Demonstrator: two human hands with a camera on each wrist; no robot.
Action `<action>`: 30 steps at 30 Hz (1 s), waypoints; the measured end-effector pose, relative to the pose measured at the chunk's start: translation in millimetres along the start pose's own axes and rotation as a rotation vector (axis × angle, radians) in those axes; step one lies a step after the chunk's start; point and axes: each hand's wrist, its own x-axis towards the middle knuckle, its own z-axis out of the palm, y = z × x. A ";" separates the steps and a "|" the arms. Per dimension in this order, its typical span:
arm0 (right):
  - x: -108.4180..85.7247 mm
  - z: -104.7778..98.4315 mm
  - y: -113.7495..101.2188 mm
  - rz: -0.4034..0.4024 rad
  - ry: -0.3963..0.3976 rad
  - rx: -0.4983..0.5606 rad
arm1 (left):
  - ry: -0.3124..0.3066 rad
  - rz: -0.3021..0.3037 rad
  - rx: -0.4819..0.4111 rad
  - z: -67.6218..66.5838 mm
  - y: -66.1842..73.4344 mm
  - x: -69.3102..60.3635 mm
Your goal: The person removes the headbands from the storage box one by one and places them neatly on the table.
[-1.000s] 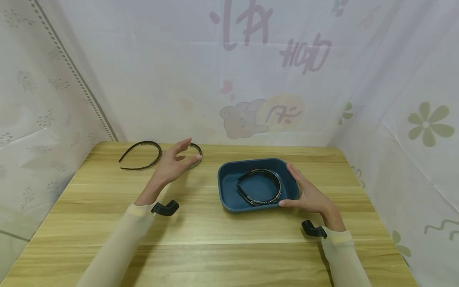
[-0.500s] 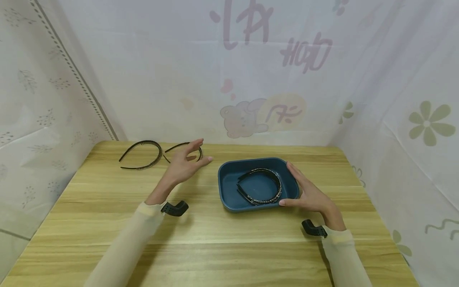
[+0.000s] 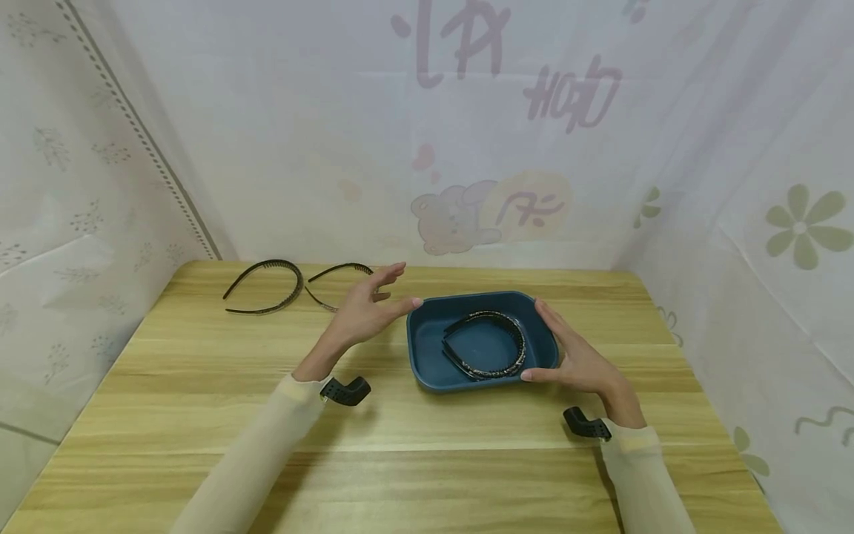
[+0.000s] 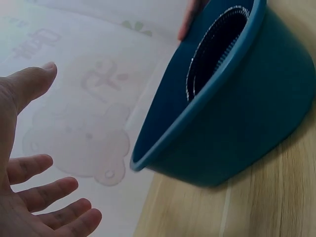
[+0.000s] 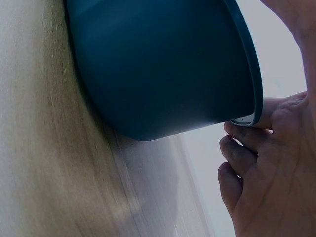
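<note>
**Left hand (image 3: pixel 363 313) spread beside the blue tray (image 3: pixel 427 337), right hand (image 3: pixel 579 363) gripping it**

Your left fingers are spread and hold nothing; the thumb tip overlaps the tray's far left corner from above, yet the left wrist view shows a gap. Your right hand grips the tray's right end, thumb at the near rim, fingers at the far corner; its wrist view cuts off part of the hand. Inside the tray, dark headbands (image 3: pixel 520 352) overlap, so their number is hard to tell. Left of it on the wooden surface (image 3: pixel 400 475), your left hand partly hides one headband (image 3: pixel 340 266); another headband (image 3: pixel 298 285) lies beside that, fully visible.
</note>
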 end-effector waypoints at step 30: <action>0.4 0.4 -0.3 0.001 0.006 0.015 | -0.177 0.070 -0.070 49.6 34.5 15.0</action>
